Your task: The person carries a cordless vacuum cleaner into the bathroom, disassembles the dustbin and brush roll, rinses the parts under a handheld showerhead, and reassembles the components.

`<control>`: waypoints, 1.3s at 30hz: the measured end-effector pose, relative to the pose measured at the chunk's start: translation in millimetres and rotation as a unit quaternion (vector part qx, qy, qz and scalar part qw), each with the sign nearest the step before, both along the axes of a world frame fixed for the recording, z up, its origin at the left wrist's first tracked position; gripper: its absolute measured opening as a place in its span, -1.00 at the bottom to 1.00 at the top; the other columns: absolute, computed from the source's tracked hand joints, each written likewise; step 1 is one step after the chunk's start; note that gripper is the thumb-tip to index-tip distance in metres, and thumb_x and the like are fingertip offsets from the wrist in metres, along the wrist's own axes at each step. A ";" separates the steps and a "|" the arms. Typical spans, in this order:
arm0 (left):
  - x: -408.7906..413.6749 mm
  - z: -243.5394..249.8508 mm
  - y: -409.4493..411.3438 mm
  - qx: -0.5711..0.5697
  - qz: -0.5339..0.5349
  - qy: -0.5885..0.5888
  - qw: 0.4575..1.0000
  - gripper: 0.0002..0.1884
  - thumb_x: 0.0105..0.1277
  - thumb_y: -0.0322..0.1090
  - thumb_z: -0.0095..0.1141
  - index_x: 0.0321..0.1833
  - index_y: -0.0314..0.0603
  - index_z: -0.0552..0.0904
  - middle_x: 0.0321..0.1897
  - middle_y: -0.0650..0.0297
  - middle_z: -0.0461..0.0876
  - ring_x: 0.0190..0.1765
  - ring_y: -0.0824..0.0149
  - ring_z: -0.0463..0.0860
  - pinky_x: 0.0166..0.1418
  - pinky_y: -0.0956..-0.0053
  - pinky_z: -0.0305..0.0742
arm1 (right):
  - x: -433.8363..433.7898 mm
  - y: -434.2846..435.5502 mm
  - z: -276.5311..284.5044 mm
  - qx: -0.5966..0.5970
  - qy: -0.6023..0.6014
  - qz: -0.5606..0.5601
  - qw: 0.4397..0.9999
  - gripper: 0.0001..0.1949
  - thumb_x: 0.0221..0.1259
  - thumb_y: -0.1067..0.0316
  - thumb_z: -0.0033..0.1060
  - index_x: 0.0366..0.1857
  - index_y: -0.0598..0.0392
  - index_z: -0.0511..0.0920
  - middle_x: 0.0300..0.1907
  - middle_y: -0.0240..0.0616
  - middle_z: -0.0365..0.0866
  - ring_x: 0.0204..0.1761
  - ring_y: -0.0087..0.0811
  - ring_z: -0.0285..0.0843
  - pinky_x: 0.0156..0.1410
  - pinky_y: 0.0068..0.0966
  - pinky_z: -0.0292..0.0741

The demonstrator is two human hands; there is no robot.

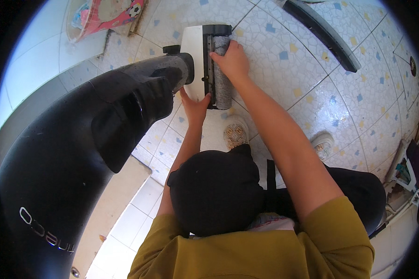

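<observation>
A black Tineco upright floor washer (52,150) curves in from the left, ending in a white and black floor head (193,43) turned so that its roller side faces right. The grey, fuzzy brush roller (224,92) lies along the head's open front. My right hand (236,62) grips the roller near its far end, thumb across the black edge of the housing and fingers over the far side. At the head's near end, my left hand (195,108) holds the white housing between thumb and fingers. Its fingertips are partly hidden under the head.
A long curved black and grey strip (323,35) lies on the tiled floor (293,83) at upper right. A pink container (115,14) stands at upper left. My patterned shoes (236,130) are close below the head. A white rack (403,167) stands at the right.
</observation>
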State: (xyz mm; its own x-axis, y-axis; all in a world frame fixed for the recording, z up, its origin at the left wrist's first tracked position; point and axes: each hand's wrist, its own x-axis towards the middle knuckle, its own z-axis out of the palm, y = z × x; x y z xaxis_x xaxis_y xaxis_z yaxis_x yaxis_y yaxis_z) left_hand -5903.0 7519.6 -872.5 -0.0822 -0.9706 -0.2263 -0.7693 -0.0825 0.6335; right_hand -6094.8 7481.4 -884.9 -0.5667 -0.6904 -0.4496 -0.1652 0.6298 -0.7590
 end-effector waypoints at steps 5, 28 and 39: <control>5.6 -12.4 0.8 -0.027 0.020 0.019 0.999 0.06 -0.09 -0.26 0.43 0.41 -0.41 0.00 0.33 -0.18 0.14 0.38 -0.08 0.15 0.42 0.20 0.06 | 26.9 23.1 22.4 0.022 0.015 0.059 0.998 -0.36 -0.17 0.02 0.41 -0.03 0.22 0.39 -0.05 0.08 0.48 -0.01 0.03 0.50 0.02 -0.15 0.48; 3.3 34.8 39.0 -0.163 -0.224 -0.177 0.945 -0.38 0.02 -0.36 0.33 0.17 -0.24 0.36 0.02 0.06 0.40 0.09 0.03 0.36 0.25 0.16 0.18 | -210.1 65.3 23.3 0.255 0.168 0.396 0.866 -0.32 -0.26 0.12 0.47 0.11 0.05 0.47 0.03 -0.06 0.56 0.02 -0.14 0.57 0.05 -0.27 0.53; -9.8 -7.7 0.7 -0.035 0.012 -0.023 0.999 0.03 -0.01 -0.30 0.37 0.40 -0.46 -0.07 0.29 -0.23 0.04 0.35 -0.16 0.11 0.42 0.10 0.03 | -5.0 11.4 -18.0 -0.088 0.036 0.199 0.975 -0.33 -0.04 0.35 0.28 0.27 -0.16 0.28 -0.02 -0.07 0.44 -0.04 0.00 0.52 0.00 -0.17 0.52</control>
State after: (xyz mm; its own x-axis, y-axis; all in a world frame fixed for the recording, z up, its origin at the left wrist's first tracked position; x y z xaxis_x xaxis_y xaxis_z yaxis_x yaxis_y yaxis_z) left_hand -5912.8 7520.3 -880.2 -0.0506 -0.9857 -0.1608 -0.7961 -0.0575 0.6025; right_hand -6099.8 7492.7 -902.9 -0.2629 -0.9255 -0.2726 -0.4272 0.3650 -0.8272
